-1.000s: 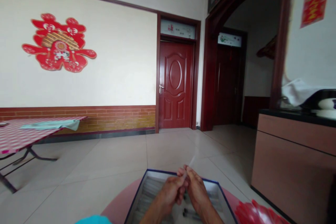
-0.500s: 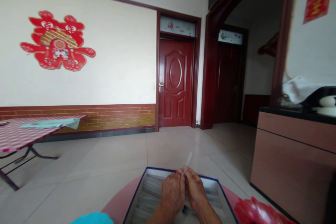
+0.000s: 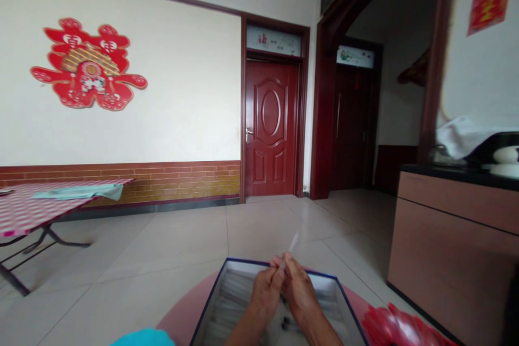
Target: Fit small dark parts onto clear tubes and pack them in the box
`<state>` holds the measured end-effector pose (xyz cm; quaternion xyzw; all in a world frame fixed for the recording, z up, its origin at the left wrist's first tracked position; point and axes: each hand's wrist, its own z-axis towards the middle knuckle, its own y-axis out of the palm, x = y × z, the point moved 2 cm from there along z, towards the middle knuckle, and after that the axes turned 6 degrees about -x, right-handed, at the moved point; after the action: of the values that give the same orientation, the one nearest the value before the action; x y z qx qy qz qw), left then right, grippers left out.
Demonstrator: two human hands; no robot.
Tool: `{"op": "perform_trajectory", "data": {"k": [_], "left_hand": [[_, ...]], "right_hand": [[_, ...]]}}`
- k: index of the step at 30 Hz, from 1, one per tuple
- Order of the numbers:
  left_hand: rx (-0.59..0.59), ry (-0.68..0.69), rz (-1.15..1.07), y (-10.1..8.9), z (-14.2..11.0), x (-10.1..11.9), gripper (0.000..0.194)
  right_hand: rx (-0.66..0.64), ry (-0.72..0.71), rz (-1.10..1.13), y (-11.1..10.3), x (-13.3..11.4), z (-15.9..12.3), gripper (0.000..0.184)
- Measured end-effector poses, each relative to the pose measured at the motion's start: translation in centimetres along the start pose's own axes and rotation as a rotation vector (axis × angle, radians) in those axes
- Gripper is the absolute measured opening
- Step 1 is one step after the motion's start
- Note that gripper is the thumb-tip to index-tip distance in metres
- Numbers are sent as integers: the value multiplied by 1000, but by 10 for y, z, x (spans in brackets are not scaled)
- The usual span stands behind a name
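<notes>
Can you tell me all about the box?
The box is open and shallow, with pale inner walls and a blue rim. It looks like card and sits on something pink and rounded. Thin, pale strips and small dark bits lie inside. The left hand and right hand are over it. Its near end is out of view.
</notes>
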<state>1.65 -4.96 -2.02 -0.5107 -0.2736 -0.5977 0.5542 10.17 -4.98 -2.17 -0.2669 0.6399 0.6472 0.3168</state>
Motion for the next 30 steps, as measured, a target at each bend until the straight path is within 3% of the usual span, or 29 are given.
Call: {"op": "perform_trajectory", "data": {"k": [4,9,16,21,26,30], "left_hand": [[129,113,410,2,-5,2,40],[128,61,543,6,-7,11,43],[110,-143,100,5,4,11,34],[125,-276,-86,6,5,9,40],[151,-358,-326,11,2,20,46],[111,-459,-534,12,-2,24,44]], "right_hand": [[68,-22,-7,-7,7,3,35],[139,-128,-78,-5,4,2,38],[155,-98,-40,7,-6,-2,37],[114,-42,-48,12,-6,4,35],[127,-11,-51,17,-10,4,36],[133,-1,-36,15,-6,2,35]]}}
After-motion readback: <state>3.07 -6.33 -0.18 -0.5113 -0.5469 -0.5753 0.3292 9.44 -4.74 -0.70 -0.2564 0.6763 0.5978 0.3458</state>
